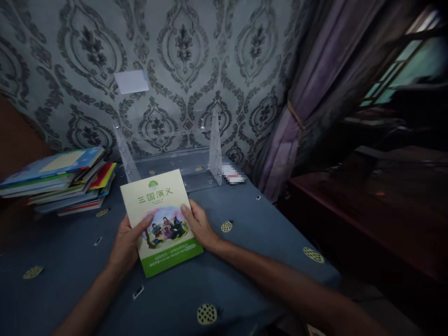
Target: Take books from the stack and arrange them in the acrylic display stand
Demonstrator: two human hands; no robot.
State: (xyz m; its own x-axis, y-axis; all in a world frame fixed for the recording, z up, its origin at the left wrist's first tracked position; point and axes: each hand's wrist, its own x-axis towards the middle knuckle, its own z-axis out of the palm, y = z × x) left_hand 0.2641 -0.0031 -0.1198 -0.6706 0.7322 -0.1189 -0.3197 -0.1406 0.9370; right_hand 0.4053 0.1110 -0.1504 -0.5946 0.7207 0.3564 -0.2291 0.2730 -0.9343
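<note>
A book (164, 219) with a cream cover, a green band along its bottom and a picture of several figures is held tilted above the table. My left hand (128, 238) grips its left edge, thumb lying across the cover and fingers hidden behind. On the right edge, my right hand (200, 226) is closed the same way, its thumb pressed on the front. Just behind the book stands a clear plastic rack (215, 144) with two upright sides, against the wall. The book's top covers part of the rack's lower front.
A stack of books (66, 179) lies at the table's left. A small white and red item (233, 173), blurred out, sits right of the rack. The table (245, 261) has a blue pineapple-print cover and ends at the right. A tied purple curtain (297, 112) hangs beyond.
</note>
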